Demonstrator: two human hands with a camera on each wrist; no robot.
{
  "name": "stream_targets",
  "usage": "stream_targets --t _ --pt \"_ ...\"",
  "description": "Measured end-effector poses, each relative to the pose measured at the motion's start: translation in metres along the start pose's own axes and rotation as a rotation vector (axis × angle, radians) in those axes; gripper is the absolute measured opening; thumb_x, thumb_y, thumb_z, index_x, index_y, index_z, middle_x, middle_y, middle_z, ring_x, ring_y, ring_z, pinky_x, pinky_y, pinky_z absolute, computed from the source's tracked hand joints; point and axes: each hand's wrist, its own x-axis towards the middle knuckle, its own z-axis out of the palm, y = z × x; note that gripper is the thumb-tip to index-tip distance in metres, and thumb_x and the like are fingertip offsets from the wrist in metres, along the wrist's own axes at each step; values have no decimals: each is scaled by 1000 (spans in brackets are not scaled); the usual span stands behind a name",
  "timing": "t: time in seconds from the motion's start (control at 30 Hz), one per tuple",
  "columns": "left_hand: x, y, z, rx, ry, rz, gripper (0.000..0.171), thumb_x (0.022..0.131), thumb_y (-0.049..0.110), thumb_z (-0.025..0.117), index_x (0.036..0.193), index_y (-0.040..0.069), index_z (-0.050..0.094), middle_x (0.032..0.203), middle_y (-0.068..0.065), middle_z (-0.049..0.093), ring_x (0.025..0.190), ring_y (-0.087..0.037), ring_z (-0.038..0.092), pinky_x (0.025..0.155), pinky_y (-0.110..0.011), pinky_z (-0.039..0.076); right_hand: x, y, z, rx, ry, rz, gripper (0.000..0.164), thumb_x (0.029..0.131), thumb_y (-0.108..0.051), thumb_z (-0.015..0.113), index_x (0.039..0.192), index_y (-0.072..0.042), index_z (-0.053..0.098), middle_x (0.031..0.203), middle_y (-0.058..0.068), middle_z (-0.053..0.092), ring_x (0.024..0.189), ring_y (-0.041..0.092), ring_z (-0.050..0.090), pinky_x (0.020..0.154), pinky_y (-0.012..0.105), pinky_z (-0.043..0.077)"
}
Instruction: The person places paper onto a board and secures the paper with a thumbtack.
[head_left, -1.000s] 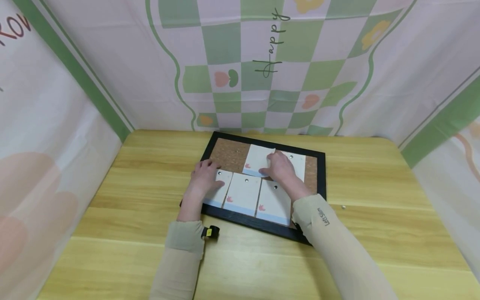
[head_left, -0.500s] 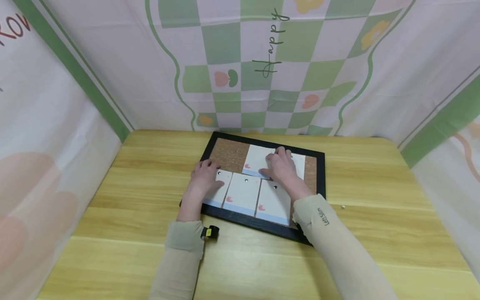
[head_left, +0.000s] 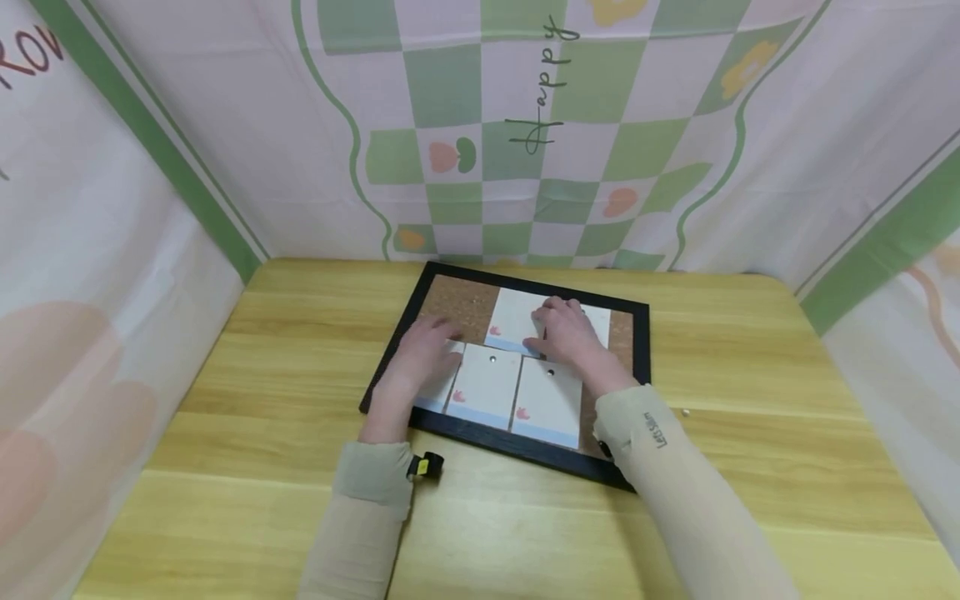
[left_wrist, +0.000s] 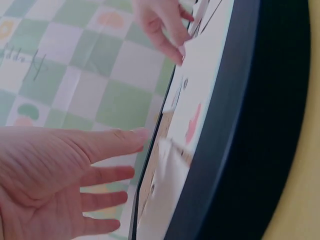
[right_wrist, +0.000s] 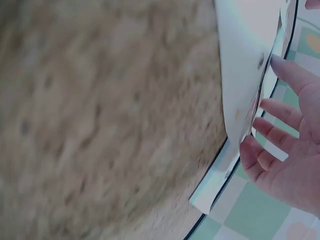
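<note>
A cork board [head_left: 461, 302] in a black frame [head_left: 510, 451] lies on the table, bearing white cards with blue lower edges. My right hand [head_left: 568, 335] is over the upper row, fingers spread, with its thumb and fingertips at the upper middle card [head_left: 512, 315]. It partly covers the upper right card [head_left: 602, 323]. My left hand [head_left: 423, 354] hovers around the lower left card [head_left: 433, 393]; the left wrist view shows its fingers extended, holding nothing. A round silver pin [head_left: 492, 359] marks the lower middle card [head_left: 482, 390], and another pin [head_left: 551, 372] the lower right card [head_left: 546, 408].
A small loose pin [head_left: 686, 412] lies on the wooden table [head_left: 750, 475], right of the board. Behind the table hangs a green-and-white checked cloth [head_left: 510, 200]. A black wrist camera [head_left: 429, 465] sits at the left cuff.
My left hand has lifted and shifted right, now covering the lower left card's pin. My right hand moved toward the board's top edge, then slightly right, staying around the upper middle card.
</note>
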Motion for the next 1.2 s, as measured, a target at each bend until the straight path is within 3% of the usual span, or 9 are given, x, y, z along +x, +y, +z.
stream_targets --t 0.17,0.33,0.53,0.67,1.03,1.2 --pt "6 15 7 7 35 157 34 98 14 63 132 9 64 145 -15 56 138 -34 48 119 -48 35 -3 5 -3 38 1 -40 52 92 -29 73 132 1 61 141 23 53 129 42 47 111 54 40" --pt "11 29 14 38 42 223 39 97 10 64 137 10 61 143 -13 58 136 -32 51 117 -45 39 -3 8 -3 29 8 -65 48 90 -25 75 127 3 61 134 22 58 125 41 51 110 55 41" --pt "12 39 20 130 -57 203 42 98 13 63 140 13 58 150 -9 52 142 -28 46 120 -42 35 -5 6 -4 -7 -10 -83 46 91 -23 73 127 3 62 137 23 57 127 44 50 109 56 43" --pt "13 42 25 161 -110 171 44 99 16 62 143 14 56 155 -8 47 146 -28 41 123 -43 30 -8 4 -6 -26 13 -102 45 90 -21 75 125 3 64 131 25 58 120 44 53 104 54 46" --pt "12 44 27 174 -120 157 43 100 16 60 143 15 55 156 -7 46 147 -30 39 124 -44 28 -14 12 -7 46 -38 -115 47 91 -20 74 129 3 62 138 25 56 127 44 52 108 55 43" --pt "12 44 26 164 -121 162 43 101 16 60 143 14 55 156 -8 46 147 -30 39 124 -43 28 -17 23 -14 144 -78 -155 45 95 -16 67 135 3 58 141 24 56 130 42 53 109 55 43"
